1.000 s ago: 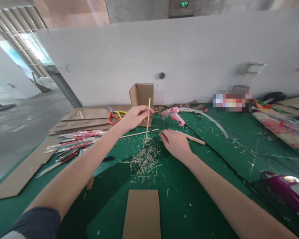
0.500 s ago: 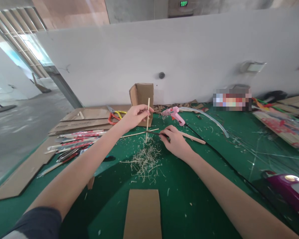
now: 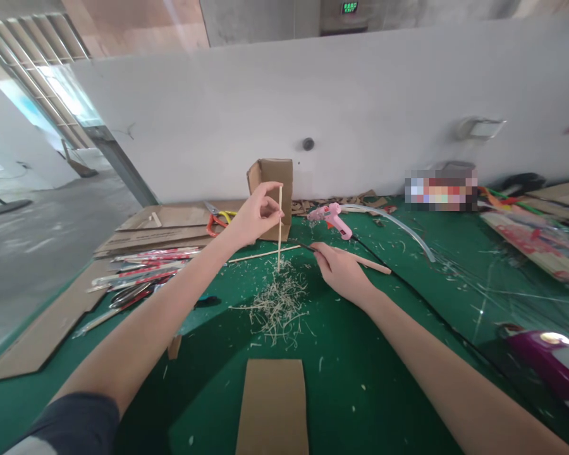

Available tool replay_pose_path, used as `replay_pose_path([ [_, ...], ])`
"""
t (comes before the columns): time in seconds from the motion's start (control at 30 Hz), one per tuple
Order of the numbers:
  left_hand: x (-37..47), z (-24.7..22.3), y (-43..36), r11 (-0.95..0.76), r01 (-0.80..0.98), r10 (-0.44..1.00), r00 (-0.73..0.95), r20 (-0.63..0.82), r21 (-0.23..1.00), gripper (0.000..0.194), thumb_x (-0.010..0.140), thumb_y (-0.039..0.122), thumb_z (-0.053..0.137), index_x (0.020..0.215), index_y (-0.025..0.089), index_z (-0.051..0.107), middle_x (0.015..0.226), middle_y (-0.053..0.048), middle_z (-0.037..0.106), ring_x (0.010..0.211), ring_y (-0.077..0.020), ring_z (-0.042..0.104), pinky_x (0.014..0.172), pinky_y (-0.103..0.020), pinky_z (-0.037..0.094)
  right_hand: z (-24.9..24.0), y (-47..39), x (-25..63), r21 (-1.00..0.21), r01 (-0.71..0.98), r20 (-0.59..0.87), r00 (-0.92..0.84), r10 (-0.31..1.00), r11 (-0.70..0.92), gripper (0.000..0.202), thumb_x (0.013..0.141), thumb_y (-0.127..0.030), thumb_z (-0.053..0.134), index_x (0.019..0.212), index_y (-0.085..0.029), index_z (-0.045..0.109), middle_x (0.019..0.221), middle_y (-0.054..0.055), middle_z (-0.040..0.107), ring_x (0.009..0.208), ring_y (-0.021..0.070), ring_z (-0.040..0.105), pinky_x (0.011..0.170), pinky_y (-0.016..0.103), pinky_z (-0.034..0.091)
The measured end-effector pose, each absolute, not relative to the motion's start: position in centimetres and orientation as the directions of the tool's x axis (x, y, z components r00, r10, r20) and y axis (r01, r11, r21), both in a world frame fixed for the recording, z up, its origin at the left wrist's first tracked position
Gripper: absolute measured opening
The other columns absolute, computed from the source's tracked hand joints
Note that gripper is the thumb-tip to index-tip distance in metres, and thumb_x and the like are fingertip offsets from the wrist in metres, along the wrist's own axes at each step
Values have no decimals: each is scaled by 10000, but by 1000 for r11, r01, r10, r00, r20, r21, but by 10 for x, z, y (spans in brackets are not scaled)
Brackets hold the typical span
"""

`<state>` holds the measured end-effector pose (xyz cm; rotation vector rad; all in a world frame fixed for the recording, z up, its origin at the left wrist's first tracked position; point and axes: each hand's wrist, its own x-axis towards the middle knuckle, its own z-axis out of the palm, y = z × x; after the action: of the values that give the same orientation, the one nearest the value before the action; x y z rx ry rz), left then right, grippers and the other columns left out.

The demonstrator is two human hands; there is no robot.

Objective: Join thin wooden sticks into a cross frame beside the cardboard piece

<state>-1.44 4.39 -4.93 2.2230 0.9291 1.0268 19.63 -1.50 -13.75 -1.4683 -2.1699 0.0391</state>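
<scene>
Thin pale stick (image 3: 279, 243) stands near upright over the green worktop (image 3: 374, 360), its lower end at the far edge of a heap of curled shavings (image 3: 279, 306); whether it touches down, we cannot tell. Our left hand (image 3: 256, 216) has it pinched between the fingers near its upper part. Our right hand (image 3: 340, 270) has its fingers closed on a slim dark blade (image 3: 306, 246), tip pointing left, just beside the stick. A second pale strip (image 3: 264, 254) lies crosswise behind the upright one. We note a wooden rod (image 3: 372, 264) lying past the right hand, and a pink glue gun (image 3: 332, 219) beyond it. Behind the left hand: a folded cardboard piece (image 3: 279, 172) standing near the wall (image 3: 208, 120); scissors (image 3: 217, 222) lie to its left. Nearest us, a flat cardboard panel (image 3: 272, 404).
</scene>
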Motion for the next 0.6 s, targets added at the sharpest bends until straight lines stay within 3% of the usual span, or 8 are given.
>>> replay_pose_path([
  [0.23, -15, -48, 39, -634, 316, 746, 489, 452, 705, 567, 787, 177, 457, 1300, 254, 229, 821, -20, 564, 758, -149, 601, 738, -286, 496, -141, -16, 194, -237, 838, 365, -393, 844, 492, 356, 910, -234, 289, 1194, -178, 496, 1087, 68, 614, 935, 158, 579, 794, 266, 432],
  [0.47, -14, -43, 36, -638, 326, 746, 485, 456, 698, 394, 814, 246, 500, 1187, 263, 374, 840, -15, 552, 669, -142, 626, 686, -291, 508, -126, -16, 178, -177, 888, 421, -321, 848, 424, 371, 931, -321, 269, 1122, -175, 551, 1035, 81, 632, 915, 185, 582, 737, 276, 438],
  [0.6, -13, -41, 35, -605, 314, 773, 449, 448, 731, 321, 836, 262, 484, 1148, 255, 405, 845, -23, 552, 676, -148, 638, 648, -271, 519, -112, -12, 174, -131, 857, 316, -440, 841, 498, 396, 899, -180, 269, 1241, -146, 465, 1051, 105, 614, 902, 168, 576, 717, 257, 427],
])
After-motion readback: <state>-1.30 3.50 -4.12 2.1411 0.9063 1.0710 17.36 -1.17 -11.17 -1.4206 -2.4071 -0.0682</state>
